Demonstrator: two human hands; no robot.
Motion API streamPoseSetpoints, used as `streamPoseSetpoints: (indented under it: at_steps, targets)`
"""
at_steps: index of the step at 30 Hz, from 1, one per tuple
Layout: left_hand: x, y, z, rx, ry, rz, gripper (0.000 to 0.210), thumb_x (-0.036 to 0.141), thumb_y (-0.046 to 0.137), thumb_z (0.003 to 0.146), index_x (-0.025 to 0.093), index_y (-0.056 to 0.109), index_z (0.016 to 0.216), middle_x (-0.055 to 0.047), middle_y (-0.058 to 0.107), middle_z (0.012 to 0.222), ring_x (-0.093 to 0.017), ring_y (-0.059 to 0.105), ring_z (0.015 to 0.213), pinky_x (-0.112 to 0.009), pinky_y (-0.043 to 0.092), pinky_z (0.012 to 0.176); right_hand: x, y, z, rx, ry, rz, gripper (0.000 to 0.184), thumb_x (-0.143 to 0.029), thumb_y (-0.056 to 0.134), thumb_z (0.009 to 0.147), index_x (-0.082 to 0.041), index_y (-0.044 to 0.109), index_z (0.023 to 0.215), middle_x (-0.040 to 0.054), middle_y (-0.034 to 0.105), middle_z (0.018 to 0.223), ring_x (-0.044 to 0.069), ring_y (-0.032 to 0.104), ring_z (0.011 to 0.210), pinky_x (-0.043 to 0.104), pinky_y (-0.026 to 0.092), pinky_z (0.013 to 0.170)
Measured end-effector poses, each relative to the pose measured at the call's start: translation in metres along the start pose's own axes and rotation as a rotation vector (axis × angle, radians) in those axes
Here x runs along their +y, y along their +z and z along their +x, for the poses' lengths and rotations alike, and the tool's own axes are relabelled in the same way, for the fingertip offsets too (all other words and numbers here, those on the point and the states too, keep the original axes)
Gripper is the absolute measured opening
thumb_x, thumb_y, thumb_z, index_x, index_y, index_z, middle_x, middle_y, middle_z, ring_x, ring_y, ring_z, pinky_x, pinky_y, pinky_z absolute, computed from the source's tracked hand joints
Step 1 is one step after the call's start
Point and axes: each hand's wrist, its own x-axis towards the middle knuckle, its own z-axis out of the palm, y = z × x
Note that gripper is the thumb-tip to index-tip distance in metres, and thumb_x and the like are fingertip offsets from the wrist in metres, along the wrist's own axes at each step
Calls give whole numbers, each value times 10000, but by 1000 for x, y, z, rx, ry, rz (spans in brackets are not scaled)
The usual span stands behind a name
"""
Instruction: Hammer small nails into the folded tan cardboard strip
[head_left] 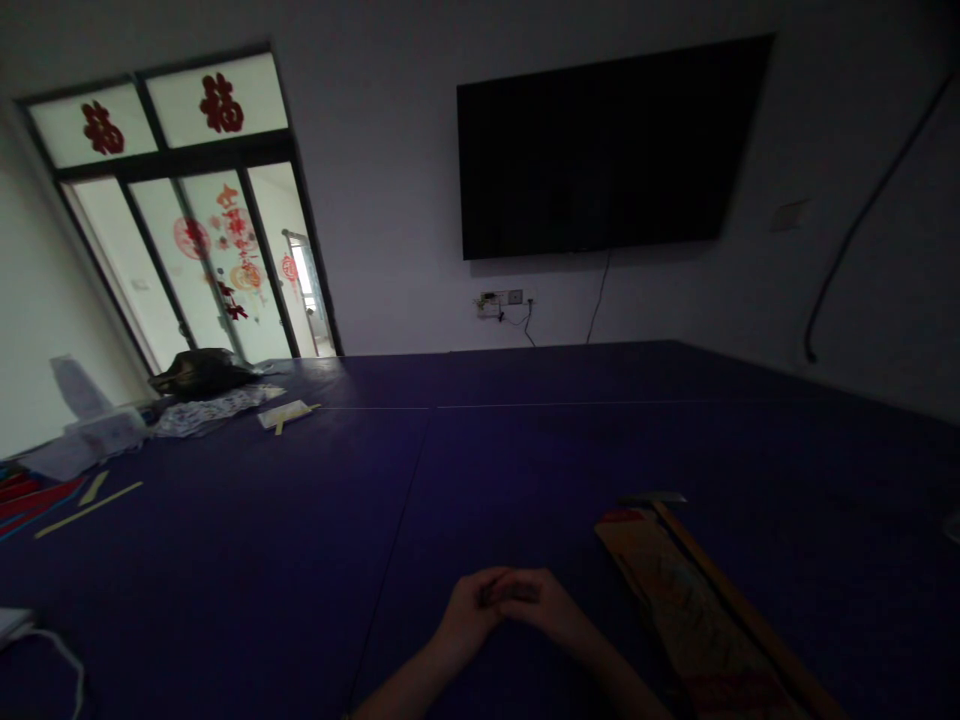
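My left hand [478, 598] and my right hand [538, 597] meet low in the middle of the head view, above the dark blue tabletop [480, 470]. The fingers of both are curled in and pressed together. It is dark between them, and whether anything is held there is hidden. To the right of my right hand lies a long brown paper packet [667, 570] with red ends and dark print. A hammer [731, 595], with a wooden handle and a thin metal head, rests along the packet's right side. Neither hand touches it.
At the far left are a black bag [202, 370], crumpled plastic [210, 408], a clear box [105, 435], yellow strips [88, 510] and red pieces [37, 500]. A white cable [71, 655] lies at lower left. A television [607, 150] hangs on the wall behind the table.
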Motion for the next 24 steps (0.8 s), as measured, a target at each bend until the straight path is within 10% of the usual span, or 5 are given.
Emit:
streamPoseSetpoints:
  at_steps: [24]
  targets:
    - [-2, -1, 0, 7, -3, -6, 341, 207, 654, 591, 140, 649, 925, -82, 665, 943, -213, 591, 888, -345, 426, 842, 0, 0, 0, 0, 7, 22, 167, -310, 678, 601, -178, 694, 703, 49, 704, 781, 217, 639, 784, 364, 454, 784]
